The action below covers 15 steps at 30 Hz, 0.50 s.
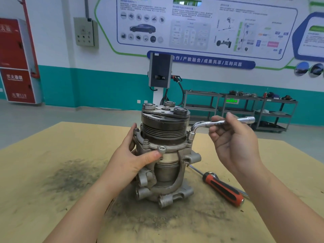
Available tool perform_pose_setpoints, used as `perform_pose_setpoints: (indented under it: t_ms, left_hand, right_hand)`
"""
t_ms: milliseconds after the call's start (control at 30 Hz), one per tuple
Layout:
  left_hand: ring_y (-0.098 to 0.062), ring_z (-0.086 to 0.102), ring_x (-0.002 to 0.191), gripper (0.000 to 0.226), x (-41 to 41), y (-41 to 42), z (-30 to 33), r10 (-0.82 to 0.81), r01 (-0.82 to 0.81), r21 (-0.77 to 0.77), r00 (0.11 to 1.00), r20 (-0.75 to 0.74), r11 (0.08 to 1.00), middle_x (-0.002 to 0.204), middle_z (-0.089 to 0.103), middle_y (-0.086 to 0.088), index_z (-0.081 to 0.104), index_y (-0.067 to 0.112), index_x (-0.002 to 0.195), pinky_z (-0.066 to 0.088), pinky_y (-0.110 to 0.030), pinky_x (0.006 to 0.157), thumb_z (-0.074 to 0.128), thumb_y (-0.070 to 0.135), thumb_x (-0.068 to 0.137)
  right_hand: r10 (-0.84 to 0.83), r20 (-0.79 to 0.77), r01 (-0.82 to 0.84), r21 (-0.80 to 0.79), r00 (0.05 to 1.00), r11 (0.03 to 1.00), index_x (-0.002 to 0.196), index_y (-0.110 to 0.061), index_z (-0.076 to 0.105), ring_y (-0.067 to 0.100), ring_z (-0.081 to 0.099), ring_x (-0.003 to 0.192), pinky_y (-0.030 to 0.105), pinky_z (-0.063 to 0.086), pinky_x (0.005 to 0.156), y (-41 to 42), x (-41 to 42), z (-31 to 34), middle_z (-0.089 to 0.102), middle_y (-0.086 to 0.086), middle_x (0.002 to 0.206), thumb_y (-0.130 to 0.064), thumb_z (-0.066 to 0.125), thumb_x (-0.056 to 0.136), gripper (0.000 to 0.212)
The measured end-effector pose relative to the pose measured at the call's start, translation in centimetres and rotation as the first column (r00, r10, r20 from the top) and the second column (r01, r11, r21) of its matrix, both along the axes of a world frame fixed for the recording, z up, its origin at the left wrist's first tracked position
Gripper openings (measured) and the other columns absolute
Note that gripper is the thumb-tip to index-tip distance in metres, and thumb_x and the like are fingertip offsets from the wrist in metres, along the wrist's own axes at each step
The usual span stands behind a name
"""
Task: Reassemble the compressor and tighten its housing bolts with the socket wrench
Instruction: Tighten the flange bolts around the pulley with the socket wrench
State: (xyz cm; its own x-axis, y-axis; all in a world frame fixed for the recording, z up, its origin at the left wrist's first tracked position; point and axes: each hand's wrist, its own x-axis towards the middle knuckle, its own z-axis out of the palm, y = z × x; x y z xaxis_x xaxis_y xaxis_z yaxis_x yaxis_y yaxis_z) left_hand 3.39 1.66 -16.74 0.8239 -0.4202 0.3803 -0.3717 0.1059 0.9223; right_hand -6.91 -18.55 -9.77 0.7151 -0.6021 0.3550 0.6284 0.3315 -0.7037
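The compressor (165, 155) stands upright in the middle of the table, its grooved pulley and clutch plate on top. My left hand (133, 155) wraps around its left side at the upper flange, thumb pressing the front near an empty bolt lug. A hex bolt (145, 141) sits in the flange just above my left thumb. My right hand (233, 137) pinches the horizontal arm of the L-shaped chrome socket wrench (206, 124). The wrench's bent socket end sits down on a bolt at the flange's right side (190, 137).
A screwdriver with a red and black handle (223, 188) lies on the table to the right of the compressor. The wooden table top (52, 172) is smeared with dark grime around the compressor. Shelving carts and a charging post stand far behind.
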Motion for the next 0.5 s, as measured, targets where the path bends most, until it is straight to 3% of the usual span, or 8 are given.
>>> perform_pose_setpoints:
  t_ms: [67,167,267,333,400,500]
  left_hand:
    - [0.006,0.056,0.119,0.122,0.1,0.2,0.2,-0.025,0.025,0.005,1.0,-0.013,1.0,0.138,0.057,0.018,0.029,0.039,0.152,0.046,-0.019,0.1,0.087,0.057,0.046]
    - [0.003,0.061,0.115,0.087,0.0,0.4,-0.2,-0.047,0.046,-0.014,0.998,-0.029,0.999,0.121,0.064,0.03,0.051,0.05,0.127,0.051,-0.025,0.098,0.087,0.059,0.048]
    - [-0.001,0.055,0.124,0.091,-0.2,0.9,-0.3,-0.102,0.102,0.018,0.995,-0.014,0.995,0.13,0.059,0.029,0.047,0.051,0.135,0.044,-0.036,0.108,0.085,0.062,0.053]
    - [-0.001,0.05,0.13,0.105,-0.2,1.3,-0.2,-0.162,0.161,0.091,0.987,0.006,0.983,0.136,0.053,0.032,0.036,0.053,0.142,0.041,-0.033,0.109,0.087,0.063,0.051]
    - [0.007,0.048,0.128,0.114,-0.2,1.6,-0.2,-0.204,0.198,0.181,0.979,0.014,0.963,0.135,0.049,0.037,0.023,0.054,0.146,0.044,-0.017,0.101,0.089,0.056,0.052]
    - [0.012,0.047,0.124,0.122,-0.1,1.7,-0.4,-0.185,0.17,0.285,0.983,0.024,0.943,0.133,0.048,0.041,0.008,0.055,0.149,0.041,-0.003,0.091,0.09,0.041,0.06]
  right_hand:
    - [0.025,0.0,-0.025,0.07,1.0,0.997,0.083,-0.008,0.051,0.013,0.059,0.049,0.021,0.05,0.049,0.2,0.0,-0.3,0.069,0.005,0.066,-0.016,0.041,0.103,0.023]
    - [0.128,-0.097,-0.104,0.218,0.987,0.97,0.084,-0.007,0.052,0.014,0.055,0.048,0.019,0.046,0.044,-0.1,-0.3,0.1,0.068,0.005,0.064,-0.018,0.044,0.102,0.022]
    - [0.201,-0.18,-0.158,0.23,0.963,0.96,0.088,-0.006,0.054,0.014,0.057,0.049,0.018,0.047,0.044,-0.6,-0.7,0.7,0.068,0.006,0.068,-0.017,0.048,0.1,0.018]
    - [0.163,-0.172,-0.135,0.163,0.971,0.977,0.093,-0.006,0.054,0.014,0.061,0.051,0.018,0.05,0.046,-0.6,-0.7,1.0,0.071,0.008,0.072,-0.018,0.051,0.098,0.013]
    - [0.052,-0.11,-0.048,0.037,0.993,0.998,0.096,-0.008,0.054,0.013,0.064,0.052,0.018,0.052,0.049,-0.2,-0.8,0.9,0.073,0.009,0.075,-0.019,0.053,0.098,0.011]
    - [-0.201,0.124,0.225,-0.233,0.972,0.946,0.09,-0.013,0.054,0.019,0.066,0.054,0.023,0.053,0.051,1.0,-0.8,-0.5,0.073,0.009,0.075,-0.017,0.05,0.1,0.011]
